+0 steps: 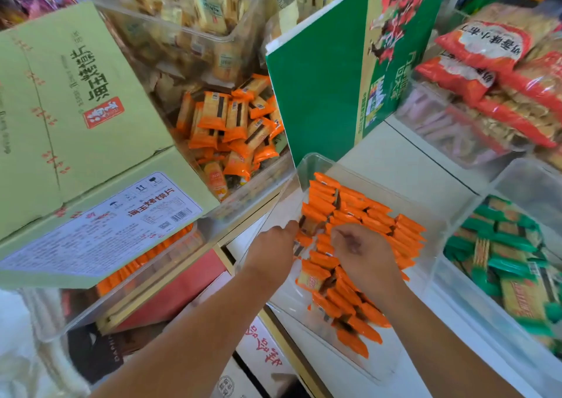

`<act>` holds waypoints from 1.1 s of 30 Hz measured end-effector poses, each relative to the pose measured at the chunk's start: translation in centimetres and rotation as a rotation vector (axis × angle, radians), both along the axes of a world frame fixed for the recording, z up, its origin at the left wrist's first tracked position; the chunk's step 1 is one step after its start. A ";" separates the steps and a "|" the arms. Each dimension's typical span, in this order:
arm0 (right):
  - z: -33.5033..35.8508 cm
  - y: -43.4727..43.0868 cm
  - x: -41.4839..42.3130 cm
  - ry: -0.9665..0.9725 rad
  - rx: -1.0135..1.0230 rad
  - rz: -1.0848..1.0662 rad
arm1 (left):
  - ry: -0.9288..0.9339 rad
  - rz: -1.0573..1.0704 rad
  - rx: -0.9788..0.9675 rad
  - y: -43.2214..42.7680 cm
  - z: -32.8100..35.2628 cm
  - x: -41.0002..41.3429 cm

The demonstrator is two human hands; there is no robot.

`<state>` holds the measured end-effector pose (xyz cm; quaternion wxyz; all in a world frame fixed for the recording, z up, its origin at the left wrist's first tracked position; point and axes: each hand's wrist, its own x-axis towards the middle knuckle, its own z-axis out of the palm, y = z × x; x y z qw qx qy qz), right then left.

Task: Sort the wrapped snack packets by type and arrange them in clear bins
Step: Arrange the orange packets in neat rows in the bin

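The left hand (273, 245) reaches forward, fingertips touching an orange packet (308, 226) at the near-left wall of the clear bin (316, 162) - whether it pinches the packet I cannot tell. Just beside it, the right hand (362, 251) lies curled, knuckles up, on the rows of orange-wrapped packets (380, 215) in that bin; its grip is hidden. To the right, another clear bin (456, 276) holds green-wrapped packets (501, 245). Farther off, a loose pile of orange packets (231, 124) lies between a pale green carton (76, 93) and an upright green box (319, 78).
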<state>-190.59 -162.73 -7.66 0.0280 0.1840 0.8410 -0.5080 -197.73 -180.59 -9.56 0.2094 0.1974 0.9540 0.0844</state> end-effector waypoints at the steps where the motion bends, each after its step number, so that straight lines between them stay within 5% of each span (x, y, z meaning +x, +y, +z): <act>1: 0.4 -0.1 0.3 -0.002 -0.011 0.005 | 0.001 -0.004 -0.005 0.4 0.1 0.1; 10: 1.1 -1.8 -2.2 -0.123 -0.007 0.272 | 0.081 -0.152 -0.025 -4.1 3.6 -0.2; 21: -2.5 -6.7 -10.4 -0.638 0.289 0.558 | -0.001 0.075 0.188 -8.4 3.3 1.7; 33: -3.7 -7.3 -11.2 -0.665 0.354 0.677 | -0.049 0.004 0.210 -9.9 3.0 0.7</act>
